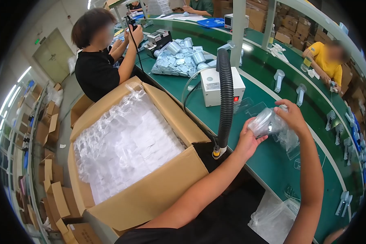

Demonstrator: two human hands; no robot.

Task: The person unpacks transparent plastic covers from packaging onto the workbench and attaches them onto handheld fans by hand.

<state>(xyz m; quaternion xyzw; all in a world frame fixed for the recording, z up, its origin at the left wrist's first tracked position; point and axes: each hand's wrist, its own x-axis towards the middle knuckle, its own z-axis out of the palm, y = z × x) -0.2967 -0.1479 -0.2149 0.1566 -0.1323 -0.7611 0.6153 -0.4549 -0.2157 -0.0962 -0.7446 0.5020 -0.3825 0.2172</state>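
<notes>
My left hand (250, 139) is closed around a clear plastic piece (262, 122), palm turned up, above the green work table. My right hand (292, 115) reaches down from the right with its fingers curled onto the same clear plastic. Whether this is a bag or a thin moulded tray I cannot tell. More crumpled clear plastic (288, 140) hangs or lies just below my right hand. Flat transparent pieces (243, 105) rest on the table beyond my left hand.
An open carton (150, 203) full of white plastic-wrapped items stands at my left. A white box (215, 90) with a red switch and a black ribbed hose (225, 101) rise near my hands. Light-blue parts (279, 80) lie along the curved green line. Co-workers sit nearby.
</notes>
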